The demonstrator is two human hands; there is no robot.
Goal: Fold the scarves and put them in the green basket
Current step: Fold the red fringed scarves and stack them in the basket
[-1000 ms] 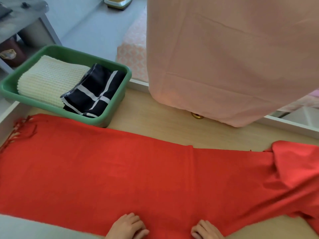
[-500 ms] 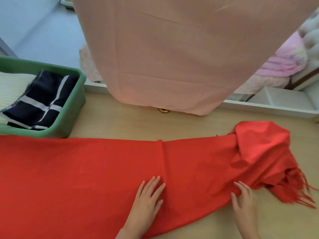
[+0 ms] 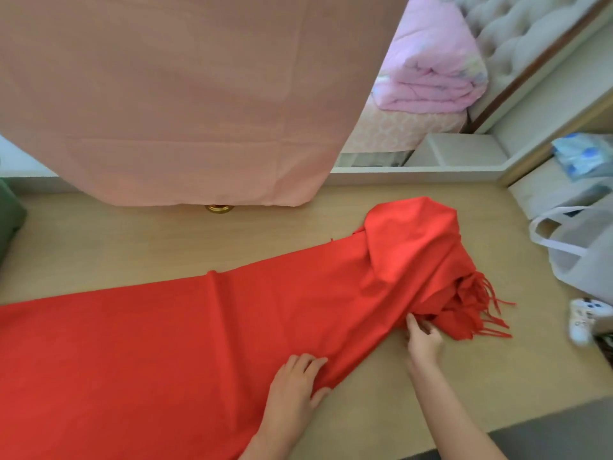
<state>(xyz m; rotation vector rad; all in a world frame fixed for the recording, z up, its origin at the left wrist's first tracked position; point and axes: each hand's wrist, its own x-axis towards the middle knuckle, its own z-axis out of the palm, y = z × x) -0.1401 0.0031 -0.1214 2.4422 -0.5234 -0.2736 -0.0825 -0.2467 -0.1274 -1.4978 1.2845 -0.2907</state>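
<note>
A long red scarf (image 3: 166, 343) lies spread across the wooden table (image 3: 116, 247). Its right end is bunched and folded over itself, with the fringe (image 3: 487, 307) sticking out. My left hand (image 3: 295, 390) grips the near edge of the scarf, fingers curled into the cloth with the thumb beneath. My right hand (image 3: 423, 336) pinches the crumpled cloth just below the fringed end. Only a corner of the green basket (image 3: 8, 224) shows at the far left edge.
A pink cloth (image 3: 182, 94) hangs over the back of the table. A brass knob (image 3: 219, 208) sits beneath it. A grey bag (image 3: 583, 254) and a white controller (image 3: 585, 318) lie at the right. A pink folded quilt (image 3: 431, 71) rests on a bed beyond.
My view has swung right, so the basket with its folded scarves has almost left the frame. Both hands moved right along the scarf's near edge, and they now grip the cloth.
</note>
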